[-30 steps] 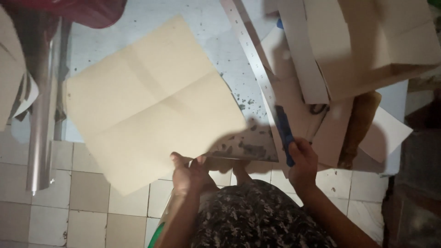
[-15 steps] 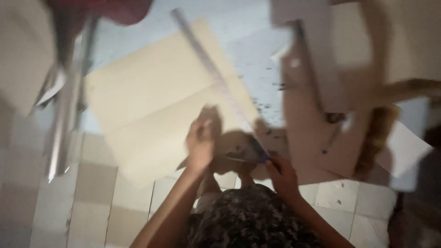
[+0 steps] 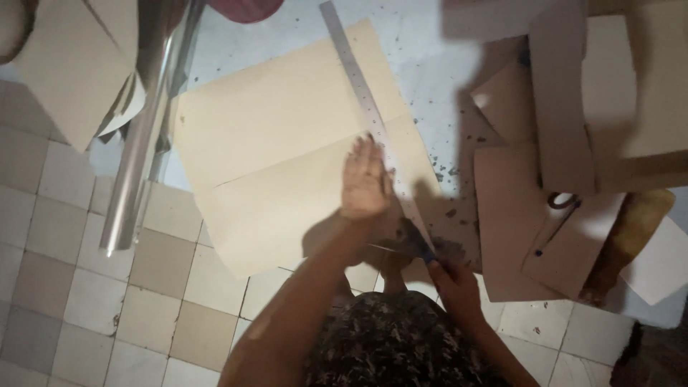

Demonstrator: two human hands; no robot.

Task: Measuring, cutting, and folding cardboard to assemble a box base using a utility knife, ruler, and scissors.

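Observation:
A large tan paper sheet (image 3: 287,150) with fold creases lies on the floor. A long metal ruler (image 3: 362,93) runs diagonally across its right side. My left hand (image 3: 365,183) lies flat, fingers together, on the ruler and sheet. My right hand (image 3: 451,279) is closed around a small blue-handled cutter (image 3: 423,247) at the near end of the ruler, by the sheet's lower right corner.
A roll of clear film (image 3: 140,143) lies at the left beside more tan sheets (image 3: 72,64). Brown cardboard pieces (image 3: 559,143) are stacked at the right, with scissors (image 3: 562,211) on them. The floor nearer to me is small square tiles (image 3: 107,301).
The ruler has been moved from beside the sheet onto it. My left hand went from the sheet's near edge up onto the ruler. My right hand stays at the ruler's near end.

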